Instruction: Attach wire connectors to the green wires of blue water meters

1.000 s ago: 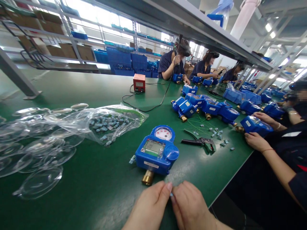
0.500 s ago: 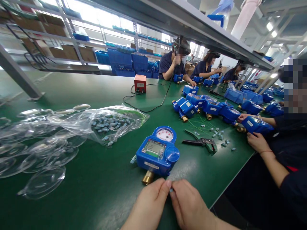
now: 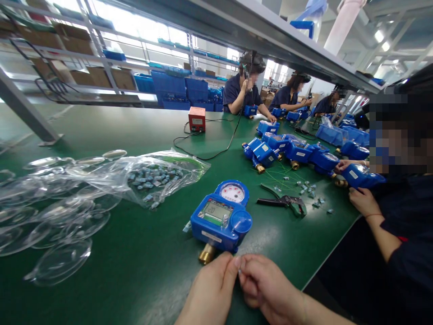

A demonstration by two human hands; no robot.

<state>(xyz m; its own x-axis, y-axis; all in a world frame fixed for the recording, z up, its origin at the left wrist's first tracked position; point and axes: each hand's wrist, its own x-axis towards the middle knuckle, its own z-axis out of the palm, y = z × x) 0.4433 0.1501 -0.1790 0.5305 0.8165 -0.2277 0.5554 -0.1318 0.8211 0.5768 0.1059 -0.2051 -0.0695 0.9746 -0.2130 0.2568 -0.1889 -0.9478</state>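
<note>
Low at the table's front, my left hand [image 3: 214, 284] and my right hand [image 3: 267, 282] meet fingertip to fingertip, both closed in a pinch. A tiny pale-blue seal [image 3: 240, 271] shows between them, mostly covered by the fingers. Just beyond my hands lies a blue water meter [image 3: 209, 237] with a digital display, a round dial and a brass end. Another light-blue seal [image 3: 187, 227] sticks out at the meter's left side. To the right rest green-and-black cutting pliers [image 3: 287, 201], near several loose seals [image 3: 306, 187] and thin green wires.
Left of the meter lie a clear plastic bag [image 3: 169, 187] of light-blue seals and several clear round covers [image 3: 62, 259]. Several water meters [image 3: 265, 151] crowd the right back. A red box [image 3: 196, 119] with a cable stands behind. A co-worker's hands [image 3: 365, 203] hold a meter at right.
My right hand has turned slightly, its fingers curled more tightly, and less of the seal shows. My left hand stays nearly where it was. The co-worker at right has leaned further in.
</note>
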